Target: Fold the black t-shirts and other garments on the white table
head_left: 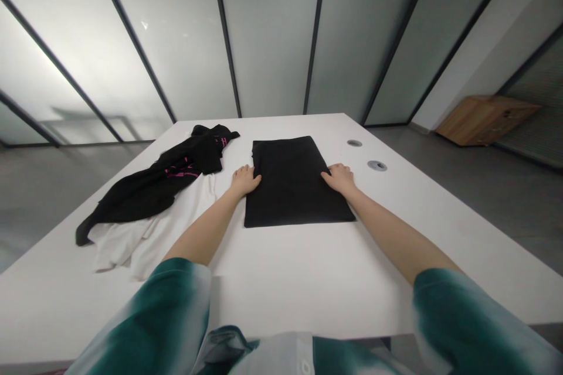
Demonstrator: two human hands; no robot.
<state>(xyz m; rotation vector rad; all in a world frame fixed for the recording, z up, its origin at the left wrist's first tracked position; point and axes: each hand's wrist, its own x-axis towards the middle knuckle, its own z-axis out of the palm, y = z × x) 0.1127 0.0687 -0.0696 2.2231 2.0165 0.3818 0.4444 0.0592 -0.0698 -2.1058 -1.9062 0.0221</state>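
Observation:
A black garment (294, 187), folded into a flat, nearly rectangular shape, lies on the white table in front of me. My left hand (245, 180) is at its left edge, the thumb over the black cloth and the other fingers curled down beside the edge. On the opposite side, my right hand (341, 179) holds the right edge in a similar way, thumb on top. The tips of the fingers on both hands are partly hidden. The garment's top left corner looks slightly uneven.
Left of my left arm lies a loose black garment with pink print (162, 181), partly over a crumpled white garment (149, 240). Two round grommets (377, 166) sit in the white table (440, 246) on the right. A wooden cabinet (479, 120) stands beyond, near frosted glass panels (268, 29).

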